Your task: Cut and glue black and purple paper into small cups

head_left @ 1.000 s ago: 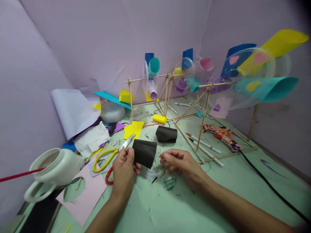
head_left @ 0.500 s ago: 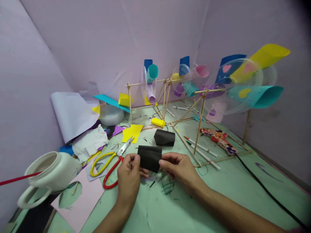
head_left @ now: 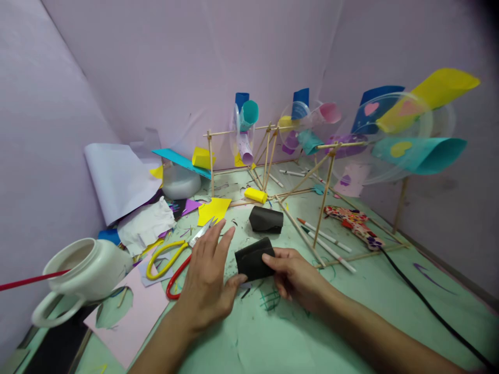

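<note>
My right hand pinches a rolled piece of black paper low over the green table. My left hand is spread out with fingers straight, its thumb near the roll's lower left edge, holding nothing. A second black paper roll lies just behind. The yellow-and-red scissors lie left of my left hand.
A white plastic jug lies on its side at left with a red stick in it. Paper scraps and sheets pile at the back left. Stick-frame pinwheels with coloured cones stand behind. Pens, a patterned glue gun and its black cord lie right.
The left hand let go of the black roll and opened its fingers. The right hand now holds the roll alone, lower toward the table.
</note>
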A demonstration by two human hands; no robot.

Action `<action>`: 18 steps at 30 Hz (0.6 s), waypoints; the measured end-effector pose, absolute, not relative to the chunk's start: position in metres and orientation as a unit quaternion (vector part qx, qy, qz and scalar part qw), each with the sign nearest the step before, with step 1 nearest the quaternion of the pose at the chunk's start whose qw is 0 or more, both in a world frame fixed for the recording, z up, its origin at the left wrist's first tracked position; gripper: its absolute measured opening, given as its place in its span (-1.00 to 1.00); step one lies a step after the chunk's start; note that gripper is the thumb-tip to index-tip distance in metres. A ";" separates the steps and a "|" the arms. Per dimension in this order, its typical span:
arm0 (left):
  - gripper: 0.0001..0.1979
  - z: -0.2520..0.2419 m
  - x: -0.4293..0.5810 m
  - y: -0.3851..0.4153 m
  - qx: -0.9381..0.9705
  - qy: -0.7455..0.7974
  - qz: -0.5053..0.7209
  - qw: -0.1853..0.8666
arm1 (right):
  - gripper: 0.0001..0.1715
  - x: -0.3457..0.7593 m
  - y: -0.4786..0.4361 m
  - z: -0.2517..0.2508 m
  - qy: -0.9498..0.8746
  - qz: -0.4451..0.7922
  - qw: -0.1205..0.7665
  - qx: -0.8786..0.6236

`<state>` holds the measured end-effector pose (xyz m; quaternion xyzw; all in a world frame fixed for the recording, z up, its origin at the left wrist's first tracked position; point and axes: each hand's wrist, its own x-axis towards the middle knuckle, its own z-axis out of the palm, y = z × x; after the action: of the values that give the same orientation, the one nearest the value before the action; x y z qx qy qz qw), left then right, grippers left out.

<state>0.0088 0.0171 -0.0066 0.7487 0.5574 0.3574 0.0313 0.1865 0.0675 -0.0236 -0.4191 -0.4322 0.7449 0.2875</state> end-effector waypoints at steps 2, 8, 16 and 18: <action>-0.27 -0.002 0.002 0.015 0.803 0.520 0.292 -0.013 | -0.61 0.186 0.067 -0.024 -0.435 0.748 0.272 -0.422; -0.27 0.009 -0.013 0.009 0.750 0.497 0.411 0.147 | -0.67 0.186 0.069 -0.019 -0.386 0.767 0.302 -0.415; -0.14 0.000 0.005 0.009 0.804 0.494 0.308 0.125 | -0.76 0.188 0.066 -0.021 -0.334 0.840 0.214 -0.371; -0.23 0.001 0.007 0.011 0.830 0.466 0.285 0.109 | -0.77 0.187 0.064 -0.022 -0.327 0.846 0.200 -0.371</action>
<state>0.0067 0.0108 0.0013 0.8304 0.4660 0.2852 0.1090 0.1869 0.0639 -0.0221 -0.3708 -0.3266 0.8462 0.1997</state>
